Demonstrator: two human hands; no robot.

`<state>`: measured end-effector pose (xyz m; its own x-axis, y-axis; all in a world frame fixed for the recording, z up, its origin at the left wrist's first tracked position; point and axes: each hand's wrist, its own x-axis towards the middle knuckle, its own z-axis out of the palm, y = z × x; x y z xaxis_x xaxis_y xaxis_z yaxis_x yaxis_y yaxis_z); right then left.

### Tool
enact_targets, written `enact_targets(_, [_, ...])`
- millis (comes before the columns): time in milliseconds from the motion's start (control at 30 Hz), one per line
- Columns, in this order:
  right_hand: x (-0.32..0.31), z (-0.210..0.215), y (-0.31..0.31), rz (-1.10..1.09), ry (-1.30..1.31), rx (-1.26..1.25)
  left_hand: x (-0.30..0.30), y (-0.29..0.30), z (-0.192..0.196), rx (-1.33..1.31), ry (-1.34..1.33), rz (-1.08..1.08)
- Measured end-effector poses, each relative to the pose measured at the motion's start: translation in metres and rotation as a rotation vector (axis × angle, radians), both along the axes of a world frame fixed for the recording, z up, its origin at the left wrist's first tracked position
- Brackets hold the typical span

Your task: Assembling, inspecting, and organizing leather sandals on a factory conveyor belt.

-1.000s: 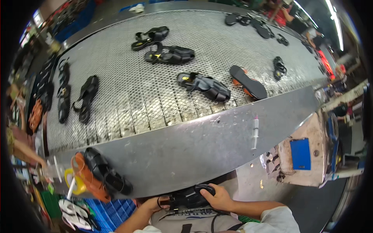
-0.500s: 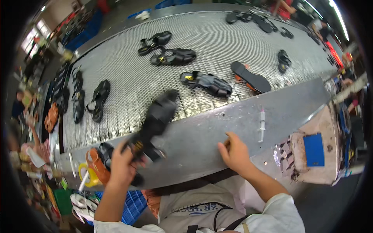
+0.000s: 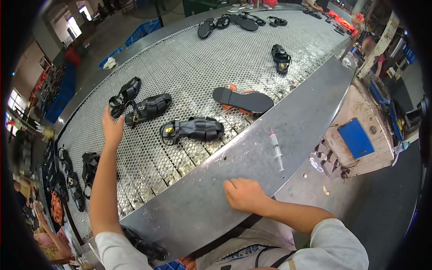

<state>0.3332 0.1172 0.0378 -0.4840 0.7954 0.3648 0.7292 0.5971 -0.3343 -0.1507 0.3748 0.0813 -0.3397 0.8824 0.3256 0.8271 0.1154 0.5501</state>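
Observation:
My left hand (image 3: 113,128) reaches over the mesh conveyor with thumb and forefinger apart. Its fingertips are at the heel end of a black strappy sandal (image 3: 128,91); whether they touch it is unclear. A second black sandal (image 3: 153,107) lies just right of that hand. My right hand (image 3: 245,194) rests on the metal ledge (image 3: 193,202) with its fingers curled in, and nothing shows in it. Nearer to me on the mesh lies another black sandal (image 3: 193,129). An orange sandal (image 3: 243,100) lies beyond it, dark sole up. A syringe with a pink tip (image 3: 276,150) lies on the ledge.
More black sandals stand at the far end (image 3: 229,21), at the right (image 3: 281,58) and at the left of the mesh (image 3: 91,168). Part of a dark shoe (image 3: 144,245) shows beside my left sleeve. A stained machine with a blue panel (image 3: 356,137) stands at the right.
The black sandal is gone from my left hand, which has reached out over the mesh. My right hand has curled up on the ledge. The view has turned right.

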Motion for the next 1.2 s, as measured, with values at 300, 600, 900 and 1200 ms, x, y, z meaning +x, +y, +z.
enact_targets(300, [0.002, 0.002, -0.006, -0.006, 0.033, -0.033, -0.069, 0.07, -0.065, -0.396, 0.106, 0.33])
enact_targets(600, [0.006, -0.005, 0.006, -0.04, 0.011, -0.03, -0.032, 0.054, -0.065, -0.275, 0.636, 0.208])
enact_targets(900, [-0.001, -0.025, 0.03, -0.071, 0.052, -0.024, 0.064, 0.019, -0.038, -0.28, 0.593, -0.149])
enact_targets(1200, [-0.025, 0.012, 0.04, -0.121, 0.784, -1.058, 0.188, -0.161, 0.081, -0.115, 0.064, -0.313])
